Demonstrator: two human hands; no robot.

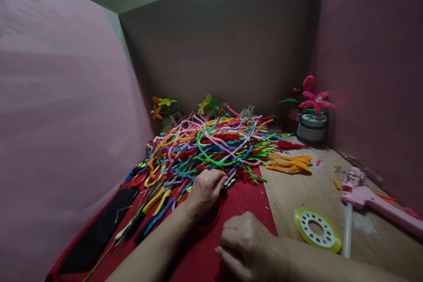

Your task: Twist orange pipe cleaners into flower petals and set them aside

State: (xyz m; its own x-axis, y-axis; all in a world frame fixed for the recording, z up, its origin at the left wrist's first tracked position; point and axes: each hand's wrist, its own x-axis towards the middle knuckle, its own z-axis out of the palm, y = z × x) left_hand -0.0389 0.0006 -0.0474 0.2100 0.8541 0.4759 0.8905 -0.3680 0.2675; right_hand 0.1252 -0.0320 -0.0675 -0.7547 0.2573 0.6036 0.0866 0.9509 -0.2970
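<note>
Over the red cloth [256, 205], my left hand [205, 191] is closed, its fingertips at a small black and silver object [228, 182] whose kind I cannot make out. Below that hand a thin red pipe cleaner [216, 219] curves across the cloth. Nearer to me and to the right, my right hand [246, 244] is curled with its fingers pressed together; whatever may be inside is hidden. Just beyond both hands lies a large tangled pile of coloured pipe cleaners [211, 145].
Left of my arms are yellow-and-black pliers [154, 200], a black phone [99, 229] and a green stem [109, 249]. On the right lie a roll of tape [302, 227], a pink glue gun [366, 198] and orange pipe cleaners [291, 164]. A potted pink flower [316, 101] stands behind.
</note>
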